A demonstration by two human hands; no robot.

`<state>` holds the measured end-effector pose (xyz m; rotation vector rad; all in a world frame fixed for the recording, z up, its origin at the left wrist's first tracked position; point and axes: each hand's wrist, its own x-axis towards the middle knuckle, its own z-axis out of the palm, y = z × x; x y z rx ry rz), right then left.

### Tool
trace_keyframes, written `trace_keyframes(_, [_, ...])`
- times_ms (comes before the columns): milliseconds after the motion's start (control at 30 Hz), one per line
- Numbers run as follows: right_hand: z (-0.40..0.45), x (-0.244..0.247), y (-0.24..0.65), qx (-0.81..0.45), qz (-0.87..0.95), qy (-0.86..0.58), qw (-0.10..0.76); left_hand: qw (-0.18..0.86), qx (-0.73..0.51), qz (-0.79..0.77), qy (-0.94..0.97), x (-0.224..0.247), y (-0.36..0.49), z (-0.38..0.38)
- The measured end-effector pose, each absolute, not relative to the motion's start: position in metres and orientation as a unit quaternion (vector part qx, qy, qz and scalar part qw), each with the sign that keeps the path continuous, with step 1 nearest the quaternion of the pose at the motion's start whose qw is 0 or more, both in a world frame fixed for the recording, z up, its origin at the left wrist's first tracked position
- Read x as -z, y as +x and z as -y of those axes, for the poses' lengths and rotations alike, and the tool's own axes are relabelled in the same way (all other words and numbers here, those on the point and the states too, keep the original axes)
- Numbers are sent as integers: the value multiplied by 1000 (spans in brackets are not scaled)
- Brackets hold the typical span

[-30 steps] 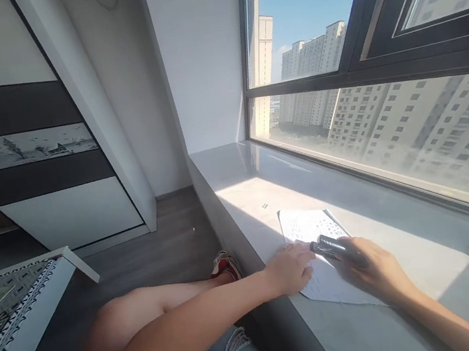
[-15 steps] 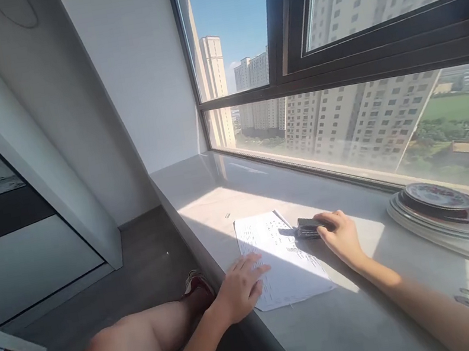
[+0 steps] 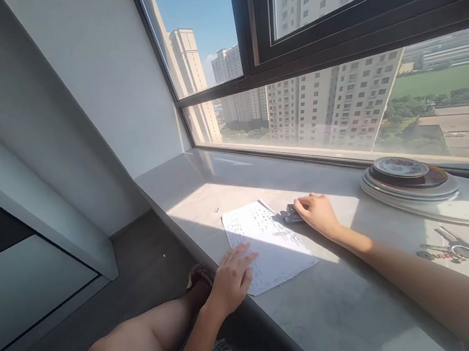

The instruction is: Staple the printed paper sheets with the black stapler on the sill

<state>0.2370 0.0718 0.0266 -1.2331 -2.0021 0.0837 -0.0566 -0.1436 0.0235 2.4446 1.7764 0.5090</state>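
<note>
The sheets of paper [image 3: 268,242] serve as the landmark: they lie flat, one upon another, on the grey windowsill [image 3: 347,312], with dark printed or written marks over much of the top page. Sunlight falls across their far portion; the near portion is in shade.

Your left hand [image 3: 232,277] rests at the near left edge of the paper, palm down, fingers spread and extended over the page; it grasps nothing. Your right hand [image 3: 317,215] is just to the right of the paper's far half. Its thumb and fingers are curled around the right end of a black stapler [image 3: 294,214], which sits low at the sill, just beside the paper's right edge; how firmly you grip it cannot be told, since your fingers cover that end.

Just beyond the far left corner of the paper lies a tiny object [image 3: 217,209], too small to identify. Well to the right of the paper, a stack of plates [image 3: 405,174] stands near the window. Nearer to you than that stack, and also to the right of the paper, several metal items [image 3: 455,246] lie together, one with a ring-shaped part. Beyond the paper runs the dark window frame [image 3: 220,90]. To the paper's left, below the sill, your shoe [image 3: 197,276] is partly visible.
</note>
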Motion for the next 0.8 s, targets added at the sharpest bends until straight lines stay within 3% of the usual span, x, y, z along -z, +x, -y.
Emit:
trace_keyframes(233, [-68, -31, 238, -46, 822, -448, 348, 26, -162, -585, 794, -24, -55, 144])
trace_keyframes(567, [-58, -22, 228, -35, 847, -388, 361, 52, -150, -592, 790, -41, -56, 138])
trace_keyframes(800, [-48, -28, 222, -28, 866, -369, 337, 48, -165, -574, 801, -41, -10, 109])
